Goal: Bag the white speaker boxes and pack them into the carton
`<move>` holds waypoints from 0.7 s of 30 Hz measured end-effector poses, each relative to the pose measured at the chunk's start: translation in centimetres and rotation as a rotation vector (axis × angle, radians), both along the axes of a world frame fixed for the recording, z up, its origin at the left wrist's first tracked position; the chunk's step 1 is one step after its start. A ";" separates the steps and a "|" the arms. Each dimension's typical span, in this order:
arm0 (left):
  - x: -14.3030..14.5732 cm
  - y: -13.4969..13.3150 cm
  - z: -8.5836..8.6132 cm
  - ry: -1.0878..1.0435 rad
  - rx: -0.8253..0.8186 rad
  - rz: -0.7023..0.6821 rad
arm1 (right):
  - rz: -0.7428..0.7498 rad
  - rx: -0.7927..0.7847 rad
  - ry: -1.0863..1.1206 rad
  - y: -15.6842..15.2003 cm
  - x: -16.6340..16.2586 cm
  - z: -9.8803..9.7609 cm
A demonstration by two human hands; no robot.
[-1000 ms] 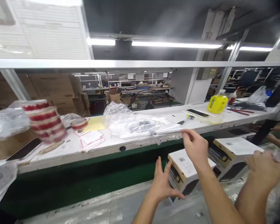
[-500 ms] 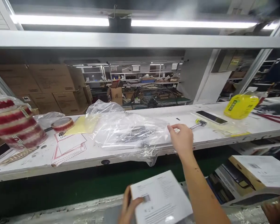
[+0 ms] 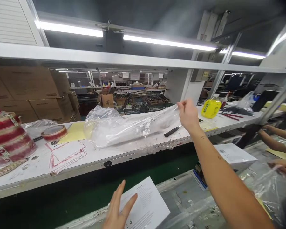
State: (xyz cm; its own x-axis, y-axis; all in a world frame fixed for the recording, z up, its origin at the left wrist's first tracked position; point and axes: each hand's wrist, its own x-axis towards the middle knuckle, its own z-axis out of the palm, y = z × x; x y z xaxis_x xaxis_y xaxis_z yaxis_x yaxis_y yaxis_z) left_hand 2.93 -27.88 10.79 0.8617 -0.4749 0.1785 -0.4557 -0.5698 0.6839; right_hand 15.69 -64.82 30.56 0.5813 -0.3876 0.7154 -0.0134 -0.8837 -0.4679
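While the right hand (image 3: 189,116) pinches a raised corner of the clear plastic bag (image 3: 114,130) between thumb and fingers, the left hand (image 3: 116,211) is spread and released at the left side of the white printed carton (image 3: 147,203); whether it touches the carton, the head view does not tell. The bag lies along the white surface (image 3: 38,170), its lifted end near the front edge. Below that edge a dark green strip (image 3: 145,170) leaves room between the surface and the carton. The overhead shelf beam (image 3: 124,60) runs well above the right hand. A black-handled tool (image 3: 172,132) lies just below the lifted plastic.

As for containers, a clear bottle (image 3: 211,108) holds yellow liquid beyond the right hand, and closed brown cartons (image 3: 28,82) stand stacked behind the surface. At right, a co-worker's hand (image 3: 284,167) holds another clear bag (image 3: 268,187), near a second white carton (image 3: 233,154).
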 end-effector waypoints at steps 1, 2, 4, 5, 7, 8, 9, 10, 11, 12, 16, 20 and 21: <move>0.8 -1.2 1.9 0.027 0.008 -0.081 | -0.002 -0.007 -0.016 0.1 -0.1 1.1; 1.8 -2.4 3.7 0.067 0.025 -0.135 | -0.004 -0.006 -0.040 0.2 -0.4 2.3; 3.8 -5.1 6.4 0.043 0.034 -0.171 | -0.007 0.034 -0.157 0.6 -1.6 4.4; 4.7 -6.3 7.2 0.032 0.001 -0.173 | 0.013 0.079 -0.243 1.0 -2.7 5.3; 6.2 -8.2 7.6 0.085 -0.206 -0.174 | 0.135 0.181 -0.367 2.1 -6.1 6.2; 6.7 -8.8 7.3 0.171 -0.375 -0.170 | 0.208 0.214 -0.390 2.9 -8.2 6.1; 7.0 -9.0 6.8 0.265 -0.572 -0.152 | 0.259 0.245 -0.407 3.8 -10.6 5.5; 7.1 -9.0 6.3 0.341 -0.773 -0.114 | 0.259 0.263 -0.465 4.8 -13.1 4.5; 7.0 -8.8 5.9 0.386 -0.950 -0.059 | 0.210 0.295 -0.531 5.8 -15.7 3.0; 6.7 -8.3 5.7 0.389 -1.080 0.009 | 0.134 0.353 -0.621 6.8 -18.2 1.2; 4.9 -6.0 8.6 -0.031 -1.072 0.152 | -0.224 0.674 -0.590 10.1 -26.3 -7.3; 4.5 -8.2 13.6 -0.308 -0.432 -0.459 | -0.388 0.844 -0.451 11.9 -30.7 -12.8; 4.7 -9.6 14.2 -0.316 -0.252 -0.655 | -0.394 0.860 -0.436 12.2 -31.4 -13.5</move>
